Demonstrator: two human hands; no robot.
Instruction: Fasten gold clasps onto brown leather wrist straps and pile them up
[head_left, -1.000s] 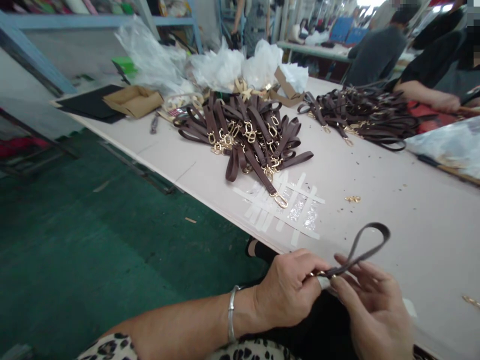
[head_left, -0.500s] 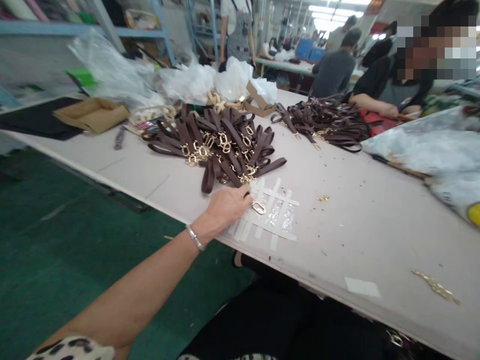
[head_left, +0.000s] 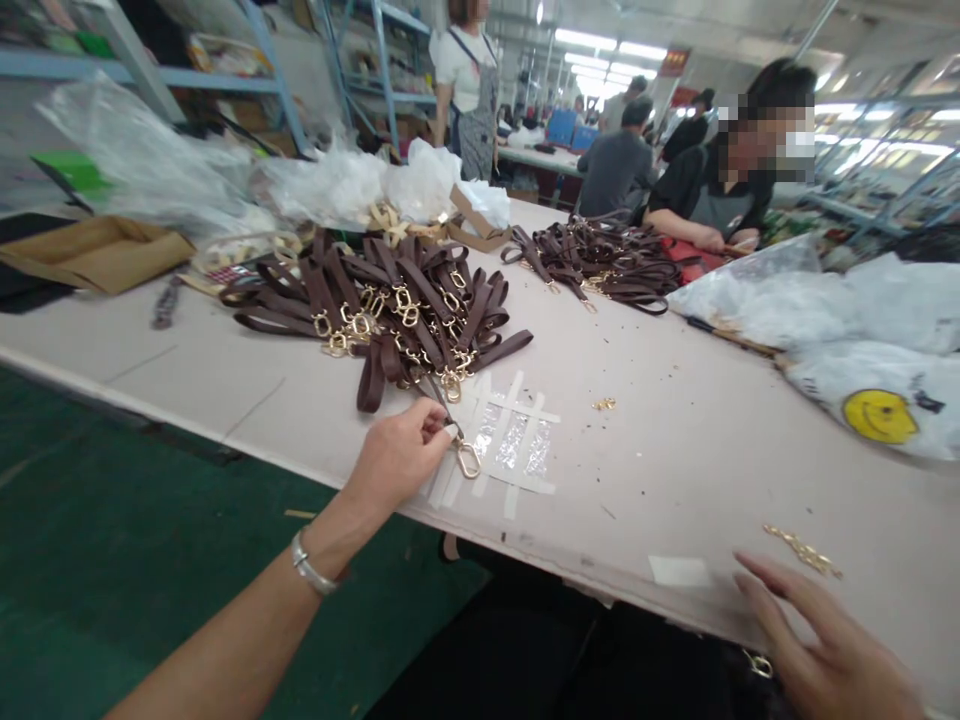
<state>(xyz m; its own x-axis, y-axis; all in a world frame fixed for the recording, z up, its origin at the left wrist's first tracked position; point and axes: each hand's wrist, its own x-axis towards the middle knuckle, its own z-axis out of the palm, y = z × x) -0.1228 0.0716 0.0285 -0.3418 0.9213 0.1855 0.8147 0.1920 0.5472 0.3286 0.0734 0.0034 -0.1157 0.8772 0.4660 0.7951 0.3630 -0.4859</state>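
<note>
Pale table (head_left: pixel 675 470): by its near edge, one brown strap (head_left: pixel 441 402) is pinched in the left hand (head_left: pixel 401 450), the nearer one, its long axis running from the pile (head_left: pixel 405 285) toward that edge, gold clasp (head_left: pixel 463 460) foremost. Farther right, the right hand's (head_left: pixel 832 640) fingers spread apart near gold clips (head_left: pixel 806 552).
</note>
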